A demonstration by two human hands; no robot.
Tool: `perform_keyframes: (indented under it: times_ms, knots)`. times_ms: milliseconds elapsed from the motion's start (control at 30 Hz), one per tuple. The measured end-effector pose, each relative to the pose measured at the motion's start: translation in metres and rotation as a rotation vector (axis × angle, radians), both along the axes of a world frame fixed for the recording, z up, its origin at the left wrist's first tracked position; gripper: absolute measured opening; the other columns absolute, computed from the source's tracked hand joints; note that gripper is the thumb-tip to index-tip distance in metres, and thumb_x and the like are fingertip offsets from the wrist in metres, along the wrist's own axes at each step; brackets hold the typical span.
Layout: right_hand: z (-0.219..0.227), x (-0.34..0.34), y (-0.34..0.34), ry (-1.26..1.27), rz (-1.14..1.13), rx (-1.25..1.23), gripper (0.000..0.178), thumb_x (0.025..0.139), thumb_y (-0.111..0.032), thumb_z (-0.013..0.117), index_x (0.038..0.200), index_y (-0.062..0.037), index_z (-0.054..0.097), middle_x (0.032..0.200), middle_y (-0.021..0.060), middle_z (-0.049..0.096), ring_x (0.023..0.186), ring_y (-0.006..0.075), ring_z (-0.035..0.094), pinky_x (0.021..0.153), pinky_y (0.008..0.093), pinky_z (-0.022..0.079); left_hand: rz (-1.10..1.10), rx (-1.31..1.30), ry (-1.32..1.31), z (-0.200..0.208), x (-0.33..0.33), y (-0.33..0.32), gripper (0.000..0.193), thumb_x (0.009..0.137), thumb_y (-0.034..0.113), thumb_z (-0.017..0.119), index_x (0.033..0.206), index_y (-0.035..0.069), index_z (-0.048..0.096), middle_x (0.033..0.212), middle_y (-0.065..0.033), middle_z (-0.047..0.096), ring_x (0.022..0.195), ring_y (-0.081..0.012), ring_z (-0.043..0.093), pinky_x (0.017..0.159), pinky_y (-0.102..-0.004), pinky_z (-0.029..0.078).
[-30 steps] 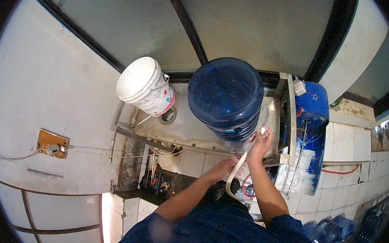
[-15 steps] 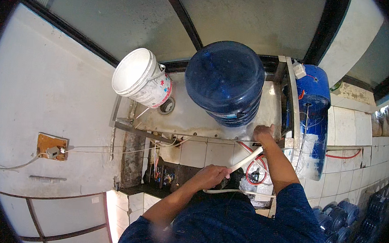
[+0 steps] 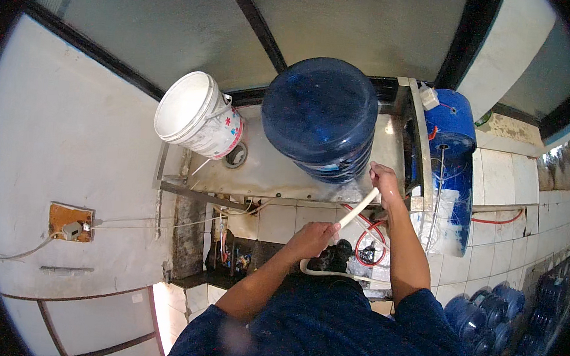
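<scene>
A cream-coloured hose [image 3: 358, 208] runs slanting between my two hands. My left hand [image 3: 315, 239] is closed around its lower part, in front of the metal counter. My right hand [image 3: 385, 182] grips the upper end, beside the lower right side of a large blue water jug [image 3: 320, 111]. The jug stands upside down, its broad round base facing up, on the steel counter top [image 3: 265, 176]. The hose's opening is hidden by my right hand. Below my left hand, more of the hose curves toward the right.
A white bucket [image 3: 200, 116] leans beside a round drain hole [image 3: 236, 155] on the left. A blue drum [image 3: 449, 150] stands past the counter's right frame. Red tubing [image 3: 366, 250] loops below the front edge. Several blue jugs [image 3: 487, 311] are on the floor at lower right.
My right hand has lifted slightly from the counter's front edge toward the jug's side, tilting the hose more steeply. The whole view has shifted a little.
</scene>
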State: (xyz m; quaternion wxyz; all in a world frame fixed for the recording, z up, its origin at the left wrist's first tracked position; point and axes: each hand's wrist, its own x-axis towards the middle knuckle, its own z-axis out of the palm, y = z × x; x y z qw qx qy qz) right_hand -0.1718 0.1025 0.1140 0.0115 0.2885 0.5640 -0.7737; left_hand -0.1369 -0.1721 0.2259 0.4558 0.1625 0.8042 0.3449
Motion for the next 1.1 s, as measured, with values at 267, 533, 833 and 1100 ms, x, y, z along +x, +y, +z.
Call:
perform_keyframes:
  times_ms: [267, 533, 833, 1100]
  knots:
    - [0.043, 0.01, 0.002, 0.431, -0.233, -0.432, 0.047, 0.111, -0.029, 0.044, 0.147, 0.0014, 0.049, 0.142, 0.0158, 0.059, 0.136, 0.027, 0.053, 0.113, 0.0394, 0.04, 0.277, 0.279, -0.218, -0.018, -0.019, 0.046, 0.06, 0.108, 0.057, 0.039, 0.101, 0.004, 0.066, 0.055, 0.0006, 0.044, 0.044, -0.0132, 0.045, 0.044, -0.0332, 0.04]
    - [0.085, 0.085, -0.051, 0.194, -0.146, 0.05, 0.068, 0.105, -0.029, 0.061, 0.16, -0.002, 0.031, 0.137, 0.0184, 0.063, 0.121, 0.0291, 0.063, 0.108, 0.043, 0.048, 0.747, 0.499, -0.641, -0.039, -0.044, 0.13, 0.05, 0.105, 0.061, 0.046, 0.106, 0.013, 0.061, 0.07, 0.0033, 0.052, 0.05, -0.0093, 0.044, 0.041, -0.0251, 0.029]
    - [0.044, 0.003, 0.013, 0.047, -0.108, 0.623, 0.042, 0.098, -0.019, 0.065, 0.135, 0.0011, 0.064, 0.092, 0.0222, 0.074, 0.086, 0.032, 0.074, 0.083, 0.0414, 0.056, 0.808, 0.818, -0.698, -0.06, 0.02, 0.158, 0.039, 0.104, 0.055, 0.054, 0.113, 0.018, 0.06, 0.087, 0.0003, 0.063, 0.084, -0.0152, 0.065, 0.065, -0.0297, 0.05]
    - [0.081, -0.03, 0.047, 0.078, -0.082, 0.598, 0.05, 0.102, -0.023, 0.064, 0.145, 0.0024, 0.055, 0.11, 0.026, 0.073, 0.098, 0.0314, 0.073, 0.092, 0.0413, 0.054, 0.445, 0.731, -0.477, -0.079, 0.041, 0.15, 0.049, 0.11, 0.053, 0.041, 0.105, 0.006, 0.055, 0.075, -0.0031, 0.056, 0.068, -0.0196, 0.063, 0.069, -0.0356, 0.054]
